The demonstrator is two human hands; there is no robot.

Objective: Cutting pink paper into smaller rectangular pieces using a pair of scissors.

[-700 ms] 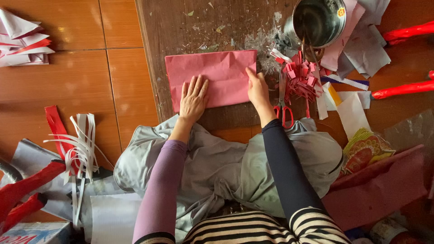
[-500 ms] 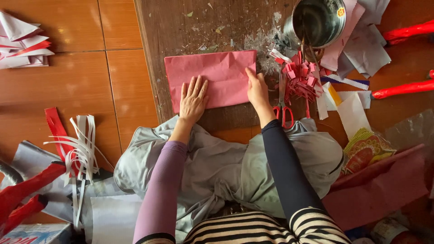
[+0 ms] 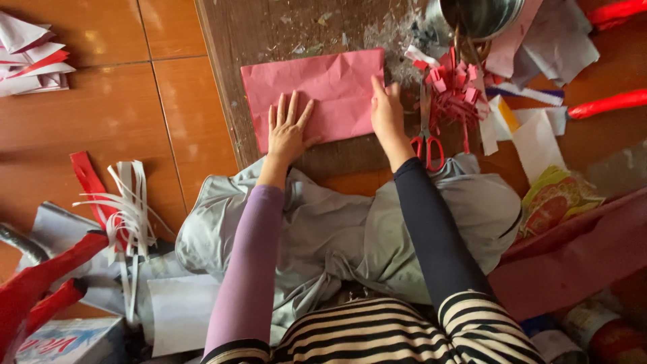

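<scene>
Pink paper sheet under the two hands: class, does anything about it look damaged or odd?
Yes. The pink paper sheet is creased and wrinkled across its surface, not smooth, though the left hand and right hand press it flat.

One head-worn camera looks steeply down from above the seated person, close over the lap. Its top edge faces away from the body, across a worn wooden board (image 3: 290, 27) on the orange tiled floor (image 3: 101, 101). Both forearms enter from the bottom edge.

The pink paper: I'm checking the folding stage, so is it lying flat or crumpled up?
Flat. The pink paper lies spread on the board, creased, with the left hand palm-down on it and the right hand pressing its right edge.
</scene>
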